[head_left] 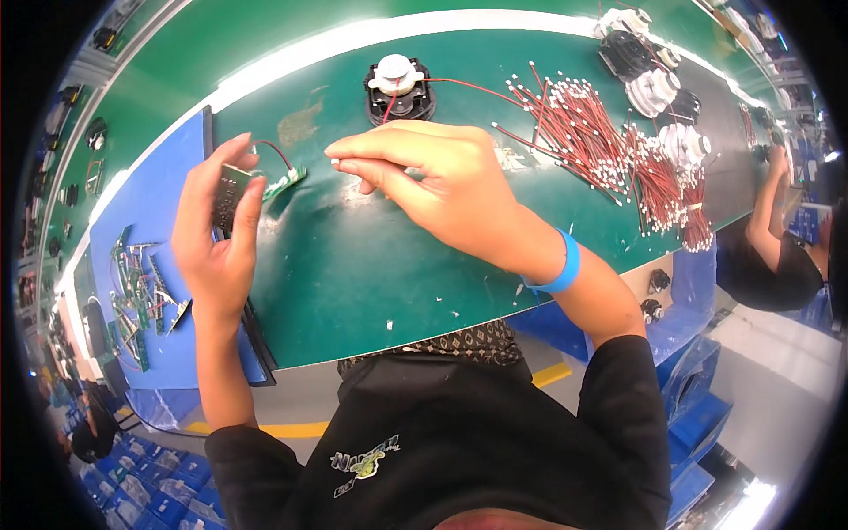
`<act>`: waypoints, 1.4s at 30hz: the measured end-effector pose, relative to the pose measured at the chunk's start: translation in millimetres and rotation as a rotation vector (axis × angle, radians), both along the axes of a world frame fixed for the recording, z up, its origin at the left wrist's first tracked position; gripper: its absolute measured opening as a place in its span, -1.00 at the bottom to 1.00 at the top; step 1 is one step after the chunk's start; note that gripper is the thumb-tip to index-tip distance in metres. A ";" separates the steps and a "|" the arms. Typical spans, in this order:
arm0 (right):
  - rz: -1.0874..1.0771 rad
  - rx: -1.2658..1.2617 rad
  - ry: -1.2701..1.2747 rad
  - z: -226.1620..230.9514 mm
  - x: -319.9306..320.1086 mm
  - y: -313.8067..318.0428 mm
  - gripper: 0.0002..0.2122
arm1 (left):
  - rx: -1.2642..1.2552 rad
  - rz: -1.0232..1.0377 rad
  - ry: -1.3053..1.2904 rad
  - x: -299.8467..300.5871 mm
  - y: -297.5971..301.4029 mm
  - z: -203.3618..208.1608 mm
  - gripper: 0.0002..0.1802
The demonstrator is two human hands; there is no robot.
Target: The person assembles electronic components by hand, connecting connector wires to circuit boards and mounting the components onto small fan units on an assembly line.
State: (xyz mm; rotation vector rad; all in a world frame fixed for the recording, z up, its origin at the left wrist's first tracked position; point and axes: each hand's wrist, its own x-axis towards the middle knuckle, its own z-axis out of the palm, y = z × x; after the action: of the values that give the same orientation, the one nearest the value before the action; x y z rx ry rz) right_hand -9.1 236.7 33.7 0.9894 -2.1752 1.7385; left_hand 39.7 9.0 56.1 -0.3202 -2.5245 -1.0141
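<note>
Thumb and fingers curled, the left hand (215,234) grips a grey-green circuit board (227,196); the right hand (455,181) pinches a tiny white plug (335,163), seemingly not yet connected. Beside the left hand, a dark-red wire (276,150) appears already joined to a narrow green board (287,182).

One bare left hand (215,230), one bare right hand (442,181); one blue wristband (568,262); one white-topped black plastic unit (396,86) standing apart; thin red white-tipped wires (579,132), too many to count
</note>
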 end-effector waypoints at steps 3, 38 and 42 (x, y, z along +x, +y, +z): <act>-0.021 -0.018 0.081 -1.8 -1.2 -0.7 -0.89 | 0.126 -0.033 -0.034 1.7 2.4 -4.2 -0.53; -0.100 0.130 0.268 -0.3 14.0 -6.1 -0.82 | 1.093 -0.396 -0.988 13.0 26.7 -18.1 -0.36; 0.065 0.149 0.093 6.0 7.0 -6.7 -0.83 | 1.073 -0.451 -1.049 14.0 15.1 -24.6 -0.39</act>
State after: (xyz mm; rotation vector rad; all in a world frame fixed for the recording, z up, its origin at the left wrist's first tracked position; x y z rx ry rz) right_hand -2.1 230.0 39.7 1.1636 -2.2638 1.5403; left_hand 53.7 24.1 31.6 0.0130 -2.1116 -3.1087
